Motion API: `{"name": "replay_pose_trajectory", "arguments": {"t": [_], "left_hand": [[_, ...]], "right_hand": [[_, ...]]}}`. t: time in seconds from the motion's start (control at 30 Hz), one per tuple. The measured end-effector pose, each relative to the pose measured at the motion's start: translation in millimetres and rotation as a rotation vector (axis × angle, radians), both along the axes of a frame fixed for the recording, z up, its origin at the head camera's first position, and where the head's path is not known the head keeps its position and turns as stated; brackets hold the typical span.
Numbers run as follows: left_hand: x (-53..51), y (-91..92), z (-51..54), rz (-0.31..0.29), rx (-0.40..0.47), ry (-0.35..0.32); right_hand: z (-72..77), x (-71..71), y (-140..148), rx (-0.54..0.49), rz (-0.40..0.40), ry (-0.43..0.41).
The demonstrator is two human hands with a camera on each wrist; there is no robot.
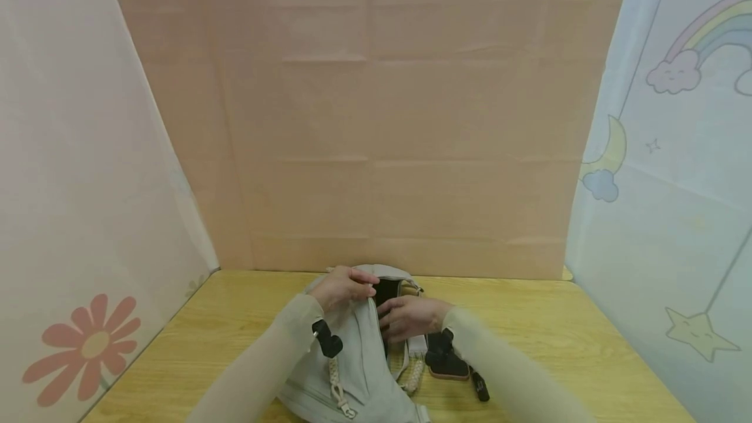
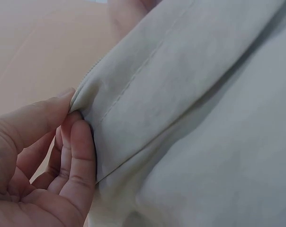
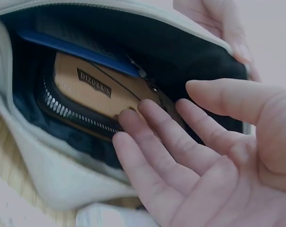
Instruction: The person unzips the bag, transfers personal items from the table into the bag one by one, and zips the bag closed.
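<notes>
A pale grey fabric bag [image 1: 358, 351] lies on the wooden table, its zipped mouth held apart. My left hand [image 1: 346, 286] pinches the zipper edge of the bag [image 2: 147, 94] between thumb and fingers. Inside the dark lining, the right wrist view shows a tan wallet [image 3: 86, 80] with a black zipped border and a "DIZORRIS" label. Above it lies a flat blue-edged item [image 3: 81, 49], partly hidden. My right hand [image 1: 411, 317] reaches into the mouth with fingers extended. Its fingertips [image 3: 126, 116] are at the wallet's edge; whether they touch it I cannot tell.
To the right of the bag, a black item with a reddish edge [image 1: 448, 365] and a small black object [image 1: 480, 386] lie on the table [image 1: 540, 344]. A braided strap [image 1: 414, 374] hangs beside the bag. A tan panel [image 1: 382, 116] stands behind.
</notes>
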State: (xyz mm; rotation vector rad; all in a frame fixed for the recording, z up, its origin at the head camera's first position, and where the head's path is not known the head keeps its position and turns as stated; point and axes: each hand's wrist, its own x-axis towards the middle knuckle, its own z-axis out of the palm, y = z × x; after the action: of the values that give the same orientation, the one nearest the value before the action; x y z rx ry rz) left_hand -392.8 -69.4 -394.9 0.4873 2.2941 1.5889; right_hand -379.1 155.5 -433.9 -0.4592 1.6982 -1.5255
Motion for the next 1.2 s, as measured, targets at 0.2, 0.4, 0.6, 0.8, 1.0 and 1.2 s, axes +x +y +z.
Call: {"name": "replay_pose_trajectory", "arguments": {"t": [0.2, 0.4, 0.6, 0.8, 1.0, 1.2], "left_hand": [[-0.8, 2.0, -1.2, 0.002, -0.014, -0.001], [-0.1, 4.0, -0.2, 0.027, 0.002, 0.000], [1.3, 5.0, 0.7, 0.024, 0.013, -0.005], [0.4, 6.3, -0.7, 0.025, 0.010, 0.000], [2.0, 7.8, 2.1, 0.012, 0.011, -0.001], [3.8, 8.3, 3.8, 0.021, -0.001, 0.004]], "right_hand": [[3.7, 7.4, 36.1, -0.019, -0.025, 0.038], [10.1, 11.6, 78.3, -0.022, -0.082, 0.082], [13.2, 11.1, 120.5, -0.042, -0.160, 0.102], [9.4, 12.6, 151.9, -0.052, -0.220, 0.106], [1.5, 20.9, 171.9, -0.019, -0.229, 0.103], [-5.8, 36.3, 181.6, -0.001, -0.198, 0.060]]}}
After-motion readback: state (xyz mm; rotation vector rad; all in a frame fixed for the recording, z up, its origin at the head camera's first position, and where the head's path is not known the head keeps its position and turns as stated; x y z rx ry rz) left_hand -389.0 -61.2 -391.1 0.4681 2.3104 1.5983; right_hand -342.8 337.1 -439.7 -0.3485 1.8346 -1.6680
